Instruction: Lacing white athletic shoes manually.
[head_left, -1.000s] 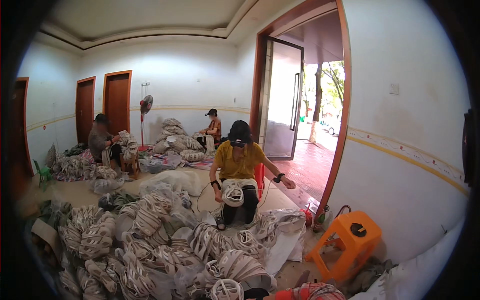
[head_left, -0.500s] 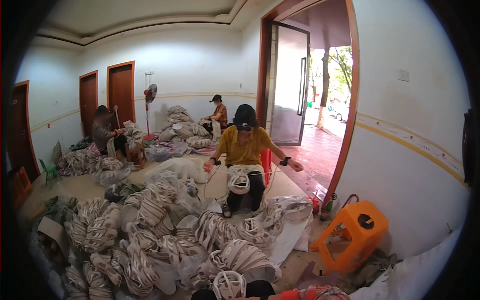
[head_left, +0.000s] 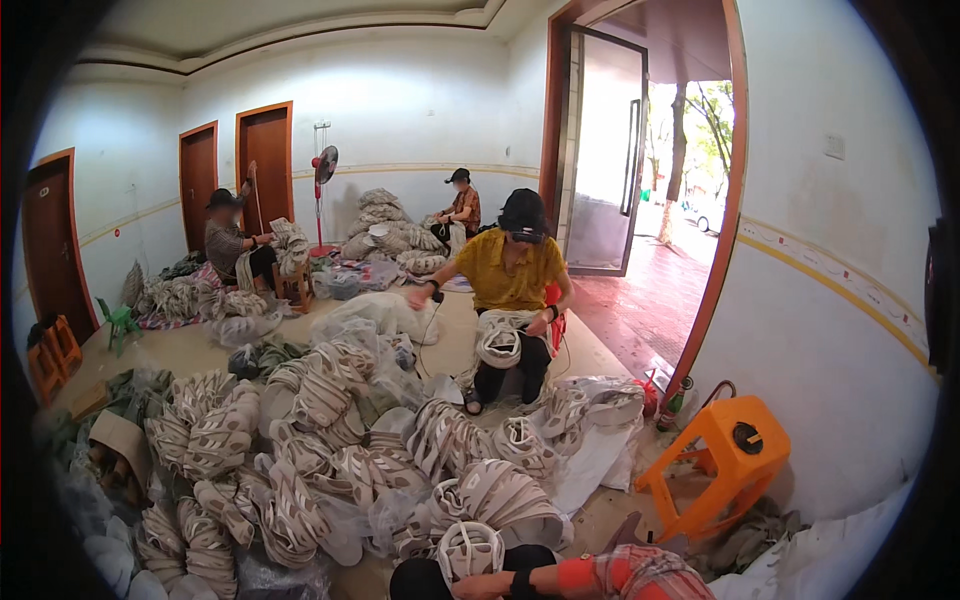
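My right hand reaches in from the lower right, a black band round its wrist and a red sleeve with checked cloth behind it. Its fingers are bent together against a beige shoe upper with pale straps, which rests between my dark-clad knees. The lower edge cuts the hand off, so what the fingers pinch is hidden. My left hand is out of view. Just beyond the upper lies a nested stack of beige shoe uppers.
Heaps of shoe uppers and clear plastic bags cover the floor ahead and left. An orange stool stands at right. Opposite, a seated person in yellow works on an upper; two others sit farther back. A glass door stands ajar.
My right hand has come into view at the shoe upper. The scene has shifted slightly rightward. The person opposite has brought one hand in to their upper, the other still stretched out sideways.
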